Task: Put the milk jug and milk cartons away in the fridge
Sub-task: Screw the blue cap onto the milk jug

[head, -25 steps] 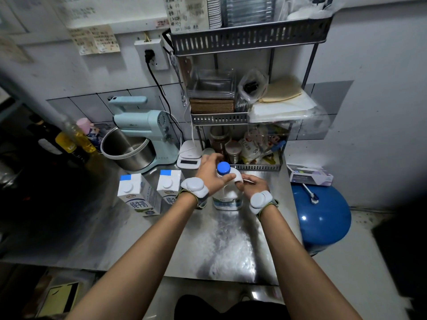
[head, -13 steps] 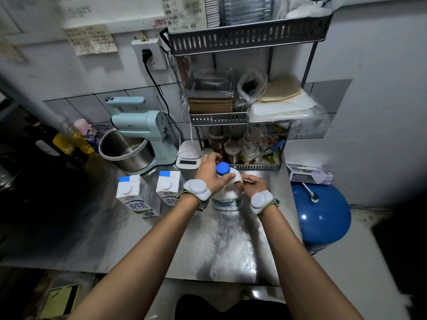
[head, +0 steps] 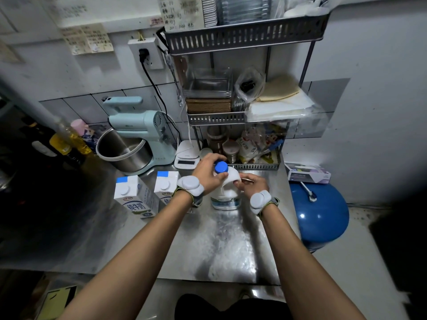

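- Head view showed the milk jug (head: pixel 225 195) standing upright on the steel counter (head: pixel 221 245), in front of the wire rack (head: pixel 238 118) and just right of the cartons.
- Left hand (head: pixel 208 174) was curled round the jug's neck, its fingers wrapped at the blue cap (head: pixel 221 167); whether it was turning the cap or only steadying it could not be told.
- Right hand (head: pixel 250 182) was cupped against the jug's white shoulder and handle side, fingers bent onto it.
- Near carton (head: pixel 165 188) stood upright beside the left wrist, and the far carton (head: pixel 136 197) just to its left; neither was touched.
- Stand mixer (head: pixel 138 132) stood behind the cartons, apart from them.
- No fridge was in view, so nothing had been put away yet as far as could be seen.
- Judged from this, the task was at its start: the jug seemed to be getting capped or gripped for lifting, and all three containers remained to be carried to the fridge.
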Demonstrator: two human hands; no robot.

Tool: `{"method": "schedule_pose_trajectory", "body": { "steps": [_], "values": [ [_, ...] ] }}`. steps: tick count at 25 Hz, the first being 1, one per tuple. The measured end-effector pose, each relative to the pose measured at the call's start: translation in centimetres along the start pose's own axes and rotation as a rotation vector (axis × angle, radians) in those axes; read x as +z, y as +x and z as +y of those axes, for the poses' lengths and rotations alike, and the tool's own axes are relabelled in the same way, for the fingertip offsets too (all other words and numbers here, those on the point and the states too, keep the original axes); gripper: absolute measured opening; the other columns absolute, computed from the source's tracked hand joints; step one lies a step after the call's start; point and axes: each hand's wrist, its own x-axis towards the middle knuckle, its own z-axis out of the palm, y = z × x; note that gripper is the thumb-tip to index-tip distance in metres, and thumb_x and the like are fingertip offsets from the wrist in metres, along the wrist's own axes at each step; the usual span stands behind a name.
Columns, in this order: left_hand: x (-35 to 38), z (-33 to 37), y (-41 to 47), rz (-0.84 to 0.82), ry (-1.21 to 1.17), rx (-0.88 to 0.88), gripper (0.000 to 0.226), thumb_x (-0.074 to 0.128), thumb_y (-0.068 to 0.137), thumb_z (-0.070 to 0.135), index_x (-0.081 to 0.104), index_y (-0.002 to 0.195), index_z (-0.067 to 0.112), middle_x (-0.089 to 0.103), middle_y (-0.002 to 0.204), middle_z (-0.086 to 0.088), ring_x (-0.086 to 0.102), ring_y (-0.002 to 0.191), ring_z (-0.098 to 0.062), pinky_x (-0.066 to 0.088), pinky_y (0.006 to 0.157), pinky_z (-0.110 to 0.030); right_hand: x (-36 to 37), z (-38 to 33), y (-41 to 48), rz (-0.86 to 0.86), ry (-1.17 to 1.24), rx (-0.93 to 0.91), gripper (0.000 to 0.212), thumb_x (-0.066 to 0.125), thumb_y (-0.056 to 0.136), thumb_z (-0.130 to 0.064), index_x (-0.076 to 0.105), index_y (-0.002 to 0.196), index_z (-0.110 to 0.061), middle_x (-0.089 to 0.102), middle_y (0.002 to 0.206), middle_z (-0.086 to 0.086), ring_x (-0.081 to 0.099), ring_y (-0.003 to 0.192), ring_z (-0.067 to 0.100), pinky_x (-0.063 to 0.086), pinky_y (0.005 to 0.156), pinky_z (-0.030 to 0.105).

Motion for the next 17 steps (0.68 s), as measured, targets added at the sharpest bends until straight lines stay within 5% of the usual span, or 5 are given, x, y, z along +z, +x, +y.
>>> {"method": "schedule_pose_trajectory", "body": {
  "steps": [2,5,13,17],
  "values": [
    [0.8,0.1,-0.3,0.093,0.018,-0.115,0.058,0.083,0.071,0.041,0.057,0.114,0.014,0.052,0.107,-0.001,0.051,0.097,-0.014,0.042,0.087,-0.025,-0.1,0.1,0.1,0.007,-0.007,0.015,0.033,0.081,0.080,-0.004,0.076,0.112,-0.004,0.077,0.110,0.021,0.073,0.107,0.037,0.057,0.101,0.050],
    [1.4,0.1,-0.3,0.189,0.025,-0.128,0.046,0.082,0.071,0.039,0.058,0.100,0.013,0.056,0.100,-0.005,0.054,0.092,-0.022,0.040,0.078,-0.028,0.0,0.3,0.1,0.003,0.026,0.008,0.033,0.080,0.080,-0.001,0.075,0.113,-0.002,0.077,0.110,0.022,0.073,0.109,0.039,0.057,0.101,0.051],
    [0.3,0.3,-0.4,0.026,0.048,0.026,0.040,0.072,0.084,0.013,0.061,0.122,0.012,0.059,0.117,-0.006,0.057,0.110,-0.024,0.044,0.098,-0.030,0.2,0.0,-0.2,0.010,-0.159,-0.035,0.029,0.078,0.085,-0.012,0.077,0.113,-0.016,0.077,0.099,0.004,0.074,0.101,0.026,0.059,0.098,0.043],
    [0.6,0.4,-0.5,0.050,0.033,-0.111,0.055,0.078,0.079,0.034,0.053,0.123,0.012,0.051,0.118,-0.006,0.051,0.101,-0.017,0.041,0.095,-0.026,0.0,0.0,-0.2,0.015,-0.147,-0.020,0.030,0.082,0.082,-0.017,0.078,0.112,-0.016,0.080,0.104,0.008,0.076,0.101,0.026,0.059,0.098,0.044]
  ]
}}
